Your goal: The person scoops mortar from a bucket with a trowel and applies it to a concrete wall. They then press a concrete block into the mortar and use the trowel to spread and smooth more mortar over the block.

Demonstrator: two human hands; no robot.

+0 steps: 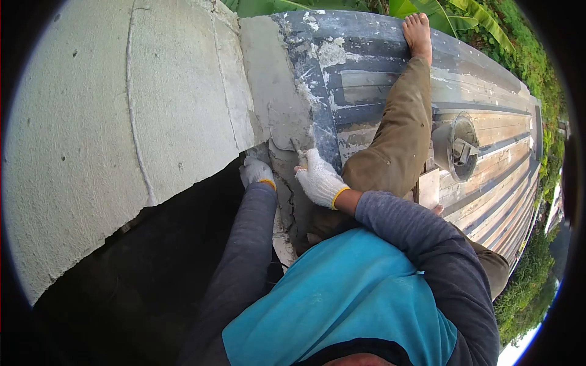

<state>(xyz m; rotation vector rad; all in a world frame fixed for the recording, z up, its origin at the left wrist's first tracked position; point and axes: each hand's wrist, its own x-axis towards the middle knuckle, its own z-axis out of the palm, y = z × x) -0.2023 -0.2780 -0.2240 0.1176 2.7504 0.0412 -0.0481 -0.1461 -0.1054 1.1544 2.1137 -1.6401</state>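
Note:
A trowel (296, 145) lies against the grey mortar strip (282, 122) between the concrete wall and the metal roofing. My right hand (320, 180), in a white knit glove with a yellow cuff, is closed around its handle. My left hand (256, 171), gloved the same way, reaches to the mortar's side at the lower corner of the concrete wall (177, 91), over a dark gap. Its fingers are mostly hidden, so their grip cannot be made out. Below both hands, a crack runs through the rough mortar edge (285, 183).
A bucket (444, 146) with a tool inside stands on the corrugated roof (488, 161), right of my outstretched leg (397, 128). A pale flat piece (429, 188) lies nearby. The dark opening (152, 274) drops away at left. Green plants (525, 67) border the roof.

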